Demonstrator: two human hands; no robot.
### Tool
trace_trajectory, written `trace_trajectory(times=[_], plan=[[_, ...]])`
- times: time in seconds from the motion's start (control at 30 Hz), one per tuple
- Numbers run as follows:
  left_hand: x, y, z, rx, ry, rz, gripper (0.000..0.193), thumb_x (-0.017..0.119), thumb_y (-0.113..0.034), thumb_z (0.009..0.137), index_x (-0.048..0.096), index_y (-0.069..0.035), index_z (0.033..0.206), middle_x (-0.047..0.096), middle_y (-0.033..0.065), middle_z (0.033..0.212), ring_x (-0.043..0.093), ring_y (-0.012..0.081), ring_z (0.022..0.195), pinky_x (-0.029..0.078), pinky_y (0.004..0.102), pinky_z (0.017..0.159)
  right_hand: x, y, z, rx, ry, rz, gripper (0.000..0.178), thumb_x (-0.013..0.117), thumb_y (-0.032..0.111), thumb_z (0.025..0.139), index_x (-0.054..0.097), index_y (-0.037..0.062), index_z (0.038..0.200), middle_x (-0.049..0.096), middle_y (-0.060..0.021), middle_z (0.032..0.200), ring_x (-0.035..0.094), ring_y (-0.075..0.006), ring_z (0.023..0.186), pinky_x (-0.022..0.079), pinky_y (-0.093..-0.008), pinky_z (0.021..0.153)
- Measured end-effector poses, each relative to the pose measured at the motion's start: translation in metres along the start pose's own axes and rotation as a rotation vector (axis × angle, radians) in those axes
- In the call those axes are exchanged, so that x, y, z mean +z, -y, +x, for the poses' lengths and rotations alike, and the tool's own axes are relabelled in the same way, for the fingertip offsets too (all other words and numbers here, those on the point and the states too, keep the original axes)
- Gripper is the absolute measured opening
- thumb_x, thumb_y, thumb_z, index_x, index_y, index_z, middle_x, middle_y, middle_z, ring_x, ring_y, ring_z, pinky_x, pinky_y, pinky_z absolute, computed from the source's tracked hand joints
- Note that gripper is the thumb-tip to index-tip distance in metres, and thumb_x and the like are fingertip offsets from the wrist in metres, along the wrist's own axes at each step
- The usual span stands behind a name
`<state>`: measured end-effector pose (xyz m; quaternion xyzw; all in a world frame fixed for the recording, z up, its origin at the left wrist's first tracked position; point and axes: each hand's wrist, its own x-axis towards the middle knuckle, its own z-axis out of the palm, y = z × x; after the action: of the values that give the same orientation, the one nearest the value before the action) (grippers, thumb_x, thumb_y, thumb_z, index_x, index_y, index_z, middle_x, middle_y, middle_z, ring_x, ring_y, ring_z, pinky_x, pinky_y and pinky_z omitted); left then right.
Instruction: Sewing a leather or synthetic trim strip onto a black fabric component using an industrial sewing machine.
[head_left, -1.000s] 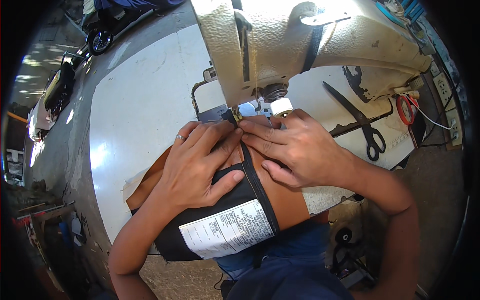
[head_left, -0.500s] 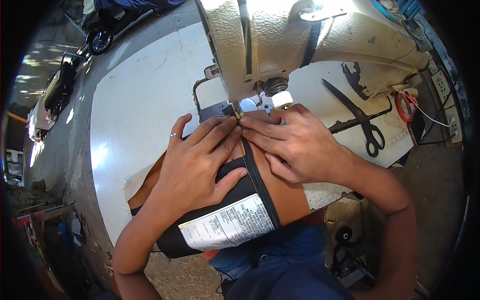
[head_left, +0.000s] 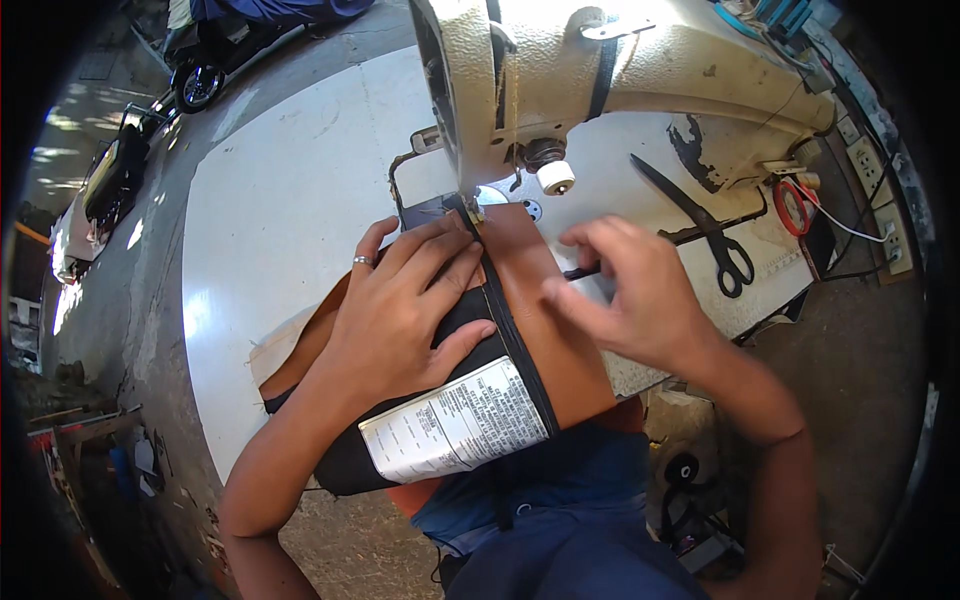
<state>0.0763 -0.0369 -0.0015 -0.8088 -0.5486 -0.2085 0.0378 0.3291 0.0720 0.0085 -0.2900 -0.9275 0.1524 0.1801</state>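
Note:
A brown leather-like panel (head_left: 553, 345) lies joined to black fabric (head_left: 345, 470), with a dark strip (head_left: 515, 350) running along the seam between them. The strip's far end sits at the presser foot (head_left: 477, 212) of a cream sewing machine (head_left: 640, 75). My left hand (head_left: 405, 300), a ring on one finger, rests flat on the work, fingertips beside the strip close to the foot. Off the panel, to its right, my right hand (head_left: 640, 290) is raised with curled fingers and thumb apart, nothing visible in it. A white printed label (head_left: 455, 425) lies on the black fabric.
Black-handled scissors (head_left: 705, 222) lie on the white table (head_left: 250, 220) to the right of the work. Beyond them are a red roll of tape (head_left: 790, 208), cables and wall sockets (head_left: 880, 185). Parked motorcycles (head_left: 198, 85) stand on the floor at far left.
My right hand has come off the brown panel near the presser foot and moved right, its fingers curling. My left hand stays on the work. The view has shifted slightly.

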Motion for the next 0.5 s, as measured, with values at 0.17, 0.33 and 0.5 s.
trace_trajectory(times=[0.17,0.33,0.5], plan=[[0.009,0.003,-0.001,0.015,-0.175,-0.123,0.046,0.080,-0.018,0.093,0.073,0.000,0.134,0.070,0.0153,0.138,0.062,0.0333,0.132,0.048,0.0462,0.112,-0.011,0.019,0.009,0.360,0.250,0.241,0.020,0.078,0.017,0.091,0.073,-0.0006,0.099,0.073,-0.0102,0.095,0.064,-0.0150,0.076,0.051,-0.0304,0.068],[0.017,0.008,-0.005,0.003,-0.302,-0.207,0.040,0.081,-0.012,0.090,0.075,0.001,0.128,0.073,0.0139,0.132,0.064,0.0322,0.128,0.050,0.0424,0.110,-0.005,0.013,0.020,0.715,0.241,1.018,0.015,0.078,0.013,0.091,0.073,-0.0004,0.094,0.071,-0.0062,0.088,0.060,-0.0107,0.072,0.047,-0.0241,0.065],[0.016,0.009,-0.006,0.039,-0.327,-0.243,0.038,0.080,-0.010,0.090,0.075,0.001,0.127,0.073,0.0136,0.133,0.064,0.0321,0.128,0.051,0.0418,0.109,0.010,0.019,0.025,0.845,0.114,1.317,0.009,0.077,0.006,0.091,0.072,-0.0007,0.096,0.071,-0.0052,0.089,0.060,-0.0096,0.071,0.046,-0.0201,0.065]])
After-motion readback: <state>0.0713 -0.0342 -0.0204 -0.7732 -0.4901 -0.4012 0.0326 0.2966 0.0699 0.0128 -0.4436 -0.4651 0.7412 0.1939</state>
